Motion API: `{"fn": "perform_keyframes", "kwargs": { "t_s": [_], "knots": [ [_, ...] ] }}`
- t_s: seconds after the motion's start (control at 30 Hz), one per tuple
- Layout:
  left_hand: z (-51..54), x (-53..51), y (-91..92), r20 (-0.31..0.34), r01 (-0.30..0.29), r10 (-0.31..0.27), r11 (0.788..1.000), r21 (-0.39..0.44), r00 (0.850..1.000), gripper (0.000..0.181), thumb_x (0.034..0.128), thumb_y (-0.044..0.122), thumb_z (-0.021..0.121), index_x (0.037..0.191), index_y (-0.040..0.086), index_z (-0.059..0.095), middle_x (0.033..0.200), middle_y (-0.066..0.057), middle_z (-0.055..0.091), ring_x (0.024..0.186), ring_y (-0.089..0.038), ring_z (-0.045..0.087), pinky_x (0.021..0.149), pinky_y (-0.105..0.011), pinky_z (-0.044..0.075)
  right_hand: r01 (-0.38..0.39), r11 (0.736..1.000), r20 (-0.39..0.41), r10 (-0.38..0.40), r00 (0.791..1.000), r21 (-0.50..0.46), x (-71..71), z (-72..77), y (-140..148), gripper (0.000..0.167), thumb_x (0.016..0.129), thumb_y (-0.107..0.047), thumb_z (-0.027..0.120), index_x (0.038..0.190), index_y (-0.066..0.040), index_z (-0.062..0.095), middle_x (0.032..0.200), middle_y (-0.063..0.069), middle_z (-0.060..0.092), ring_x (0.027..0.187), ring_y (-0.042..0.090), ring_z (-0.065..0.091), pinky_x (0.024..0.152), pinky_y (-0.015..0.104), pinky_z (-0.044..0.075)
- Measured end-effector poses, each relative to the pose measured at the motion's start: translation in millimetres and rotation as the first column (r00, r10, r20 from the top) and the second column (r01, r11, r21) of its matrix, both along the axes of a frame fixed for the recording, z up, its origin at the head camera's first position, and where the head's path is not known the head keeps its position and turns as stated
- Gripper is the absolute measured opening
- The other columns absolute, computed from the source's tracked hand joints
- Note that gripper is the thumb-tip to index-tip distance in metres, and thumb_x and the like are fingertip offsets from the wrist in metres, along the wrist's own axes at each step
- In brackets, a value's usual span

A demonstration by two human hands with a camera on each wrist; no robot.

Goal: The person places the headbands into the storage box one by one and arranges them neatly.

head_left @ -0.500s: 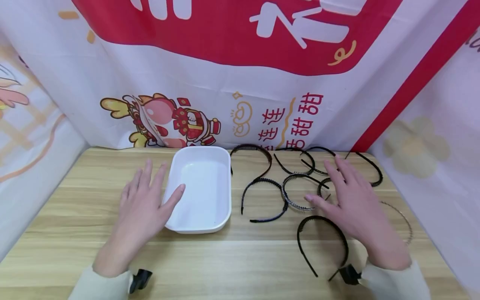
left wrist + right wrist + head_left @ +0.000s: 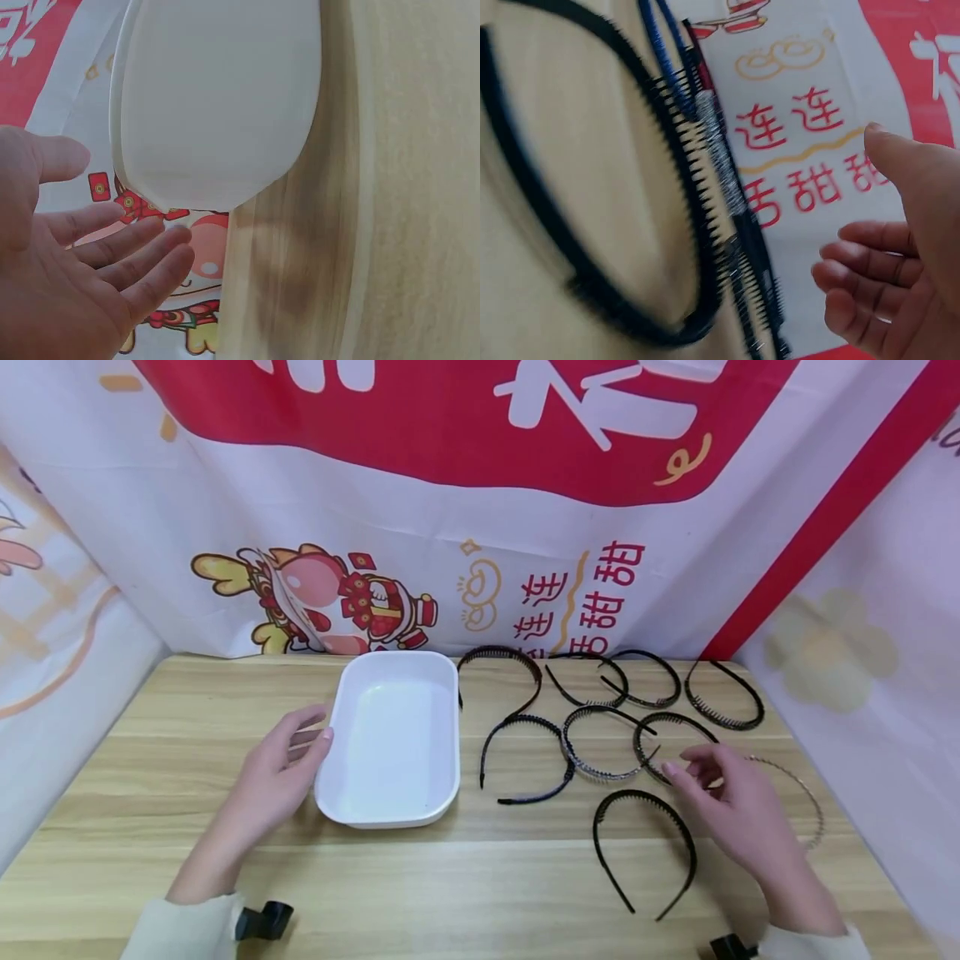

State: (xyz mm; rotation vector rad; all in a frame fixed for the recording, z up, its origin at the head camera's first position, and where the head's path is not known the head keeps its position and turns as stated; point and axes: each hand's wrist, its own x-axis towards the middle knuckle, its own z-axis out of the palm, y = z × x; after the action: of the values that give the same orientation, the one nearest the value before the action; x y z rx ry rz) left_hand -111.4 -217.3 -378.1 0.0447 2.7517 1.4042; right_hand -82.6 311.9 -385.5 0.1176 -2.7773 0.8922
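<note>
A white rectangular plastic box [image 2: 390, 735] stands on the wooden table. My left hand [image 2: 273, 772] is beside its left wall, thumb near the rim; in the left wrist view that hand's fingers [image 2: 154, 266] are loosely bent and grip nothing. On the right, my right hand [image 2: 742, 806] hovers with its fingers relaxed and bent, holding nothing. Nearest to it are a black toothed headband [image 2: 637, 795] in front, another black headband [image 2: 675, 717] partly hidden behind its fingertips, and a thin pale headband [image 2: 819, 814] to its right. The front headband [image 2: 705, 277] looms large in the right wrist view.
Several more headbands lie toward the back right, including a dark one [image 2: 498, 652] beside the box, a silvery one [image 2: 600, 774], a bluish one [image 2: 536, 798] and a black one [image 2: 727, 724]. A printed cloth [image 2: 480, 527] hangs along the table's back edge.
My left hand has come down beside the box, its fingers bending. My right hand has drawn back toward me and its fingers have curled loosely, uncovering headbands behind it.
</note>
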Motion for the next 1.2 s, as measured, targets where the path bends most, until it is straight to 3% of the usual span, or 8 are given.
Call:
{"fn": "perform_keyframes", "kwargs": {
  "t_s": [0.17, 0.33, 0.57, 0.83, 0.9, 1.1, 1.2],
  "knots": [
    [-0.1, -2.3, -4.4, 0.07, -0.035, 0.031, 0.998, 0.057, 0.997, 0.07, 0.1132, 0.051, 0.048, 0.165, 0.005, 0.037, 0.164, -0.024, 0.047, 0.149, -0.045, 0.049, 0.12, -0.064, 0.044, 0.034, 0.997, 0.053, -0.03, 0.998, -0.074, 8.1, -15.8, 7.0, 0.025, 0.106, -0.031, 0.071, 0.117, -0.008, 0.07, 0.096, 0.006, 0.073, 0.077, 0.003, 0.062, 0.066, 0.019, 0.053],
    [-7.2, -3.1, -10.0, 0.147, -0.077, 0.062, 0.992, 0.103, 0.987, 0.071, 0.1112, 0.056, 0.05, 0.162, 0.007, 0.042, 0.163, -0.023, 0.049, 0.148, -0.041, 0.051, 0.12, -0.06, 0.047, 0.117, 0.989, 0.159, -0.101, 0.982, -0.095, 13.9, -29.7, 9.5, 0.034, 0.107, -0.044, 0.067, 0.114, -0.011, 0.072, 0.091, 0.006, 0.073, 0.073, 0.009, 0.064, 0.063, 0.024, 0.054],
    [-14.5, -4.0, -11.2, 0.209, -0.12, 0.086, 0.98, 0.157, 0.974, 0.068, 0.1109, 0.055, 0.052, 0.161, 0.01, 0.046, 0.161, -0.019, 0.053, 0.145, -0.034, 0.055, 0.115, -0.045, 0.053, 0.19, 0.98, 0.214, -0.173, 0.961, -0.063, 19.5, -42.4, 14.8, 0.038, 0.105, -0.052, 0.066, 0.104, -0.015, 0.075, 0.079, 0.003, 0.065, 0.068, 0.012, 0.056, 0.06, 0.027, 0.047],
    [-16.5, -8.5, -1.9, 0.215, -0.112, 0.069, 0.974, 0.197, 0.974, 0.066, 0.1116, 0.052, 0.053, 0.159, 0.007, 0.046, 0.162, -0.021, 0.051, 0.146, -0.037, 0.053, 0.122, -0.055, 0.046, 0.225, 0.972, 0.219, -0.205, 0.954, -0.07, 28.2, -51.4, 30.9, 0.033, 0.102, -0.048, 0.073, 0.112, -0.016, 0.077, 0.083, -0.002, 0.072, 0.07, 0.008, 0.06, 0.063, 0.022, 0.048],
    [-17.8, -8.4, -0.9, 0.219, -0.119, 0.075, 0.974, 0.192, 0.973, 0.064, 0.112, 0.05, 0.053, 0.159, 0.007, 0.047, 0.161, -0.021, 0.051, 0.145, -0.036, 0.053, 0.119, -0.051, 0.049, 0.199, 0.979, 0.204, -0.187, 0.961, -0.045, 29.3, -52.4, 34.1, 0.03, 0.102, -0.046, 0.074, 0.11, -0.017, 0.077, 0.081, -0.004, 0.071, 0.068, 0.008, 0.059, 0.062, 0.022, 0.048],
    [-23.1, -5.8, -3.9, 0.233, -0.157, 0.115, 0.973, 0.17, 0.966, 0.063, 0.1119, 0.049, 0.053, 0.158, 0.006, 0.048, 0.157, -0.02, 0.054, 0.138, -0.031, 0.056, 0.095, -0.017, 0.053, 0.112, 0.994, 0.148, -0.114, 0.982, 0.022, 27.0, -54.0, 34.0, 0.017, 0.1, -0.04, 0.078, 0.102, -0.024, 0.076, 0.076, -0.009, 0.068, 0.066, 0.005, 0.056, 0.06, 0.022, 0.045],
    [-24.0, -7.7, -5.2, 0.232, -0.162, 0.119, 0.971, 0.175, 0.965, 0.063, 0.1115, 0.05, 0.054, 0.156, 0.005, 0.049, 0.154, -0.02, 0.056, 0.131, -0.025, 0.058, 0.088, -0.013, 0.054, 0.115, 0.993, 0.152, -0.116, 0.982, 0.014, 26.7, -54.7, 32.1, 0.015, 0.099, -0.04, 0.08, 0.102, -0.025, 0.075, 0.076, -0.01, 0.068, 0.067, 0.004, 0.057, 0.06, 0.022, 0.045]
  ]
}}
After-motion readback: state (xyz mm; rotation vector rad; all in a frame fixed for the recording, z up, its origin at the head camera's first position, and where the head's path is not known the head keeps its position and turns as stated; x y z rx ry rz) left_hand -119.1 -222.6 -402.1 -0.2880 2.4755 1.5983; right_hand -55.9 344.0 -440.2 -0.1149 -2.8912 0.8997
